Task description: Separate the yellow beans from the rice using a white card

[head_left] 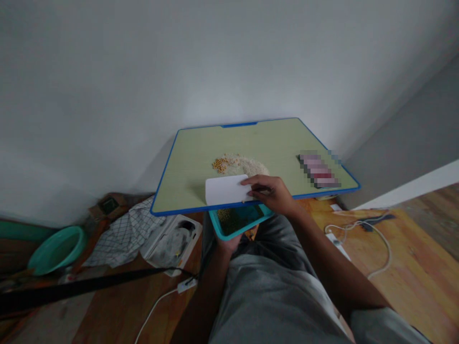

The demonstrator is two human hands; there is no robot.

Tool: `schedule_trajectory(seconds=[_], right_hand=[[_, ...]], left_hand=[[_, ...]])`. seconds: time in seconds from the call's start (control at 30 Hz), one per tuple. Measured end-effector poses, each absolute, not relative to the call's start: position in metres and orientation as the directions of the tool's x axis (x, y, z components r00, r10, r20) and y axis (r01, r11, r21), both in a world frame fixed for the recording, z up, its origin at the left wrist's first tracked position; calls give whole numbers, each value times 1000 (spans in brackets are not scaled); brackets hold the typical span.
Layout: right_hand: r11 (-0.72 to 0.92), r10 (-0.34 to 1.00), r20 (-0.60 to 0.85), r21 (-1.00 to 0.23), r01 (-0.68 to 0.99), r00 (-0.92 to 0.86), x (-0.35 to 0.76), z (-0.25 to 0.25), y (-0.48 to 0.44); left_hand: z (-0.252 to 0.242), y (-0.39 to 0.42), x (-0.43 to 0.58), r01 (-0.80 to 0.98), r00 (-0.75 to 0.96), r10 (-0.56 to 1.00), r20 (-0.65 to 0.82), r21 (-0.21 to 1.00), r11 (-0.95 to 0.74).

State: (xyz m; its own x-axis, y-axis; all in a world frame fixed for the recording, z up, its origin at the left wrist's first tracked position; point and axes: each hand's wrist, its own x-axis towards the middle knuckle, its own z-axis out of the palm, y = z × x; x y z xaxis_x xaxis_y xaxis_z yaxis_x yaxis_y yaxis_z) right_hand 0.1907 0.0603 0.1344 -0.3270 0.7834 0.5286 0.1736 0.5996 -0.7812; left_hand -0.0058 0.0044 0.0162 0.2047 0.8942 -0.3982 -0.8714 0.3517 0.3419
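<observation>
Gray shorts [272, 296] cover the person's lap, right at the bottom of the view. Just under the near edge of the green board [190, 172], the left hand [227, 244] is under a teal tray [247, 228]. The hand touches the tray, but its fingers are hidden, so I cannot tell how far open they are. The tray sits partly under the board. It has small yellow seeds [225, 215] in it, and they look like soybeans, though the picture is dim.

The right hand [268, 193] is on top of the board, near its front edge. Its fingers [253, 180] are curled and closed on the end of a white card [226, 189], which lies flat on the board.

Just past the card, in the middle of the board, is a pile of white rice [244, 165] with yellow seeds [220, 165] on its left side. A phone [319, 169], blurred out, lies near the board's right corner. To the left of the board, down on the floor, are a white box [172, 241], a checked cloth [124, 234] and a teal basin [57, 248].
</observation>
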Motion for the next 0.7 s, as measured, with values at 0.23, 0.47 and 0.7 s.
schedule_trajectory(seconds=[0.23,0.47,0.7], right_hand=[[627,769,549,-749,215,-329,192,137,54],[548,833,517,-818,174,-197,199,135,60],[506,858,514,-852,137,26,210,148,66]], left_hand=[[13,4,-6,-865,200,899,-390,361,349],[12,4,-4,-885,187,866,-465,303,353],[11,4,-1,-891,172,862,-477,299,343]])
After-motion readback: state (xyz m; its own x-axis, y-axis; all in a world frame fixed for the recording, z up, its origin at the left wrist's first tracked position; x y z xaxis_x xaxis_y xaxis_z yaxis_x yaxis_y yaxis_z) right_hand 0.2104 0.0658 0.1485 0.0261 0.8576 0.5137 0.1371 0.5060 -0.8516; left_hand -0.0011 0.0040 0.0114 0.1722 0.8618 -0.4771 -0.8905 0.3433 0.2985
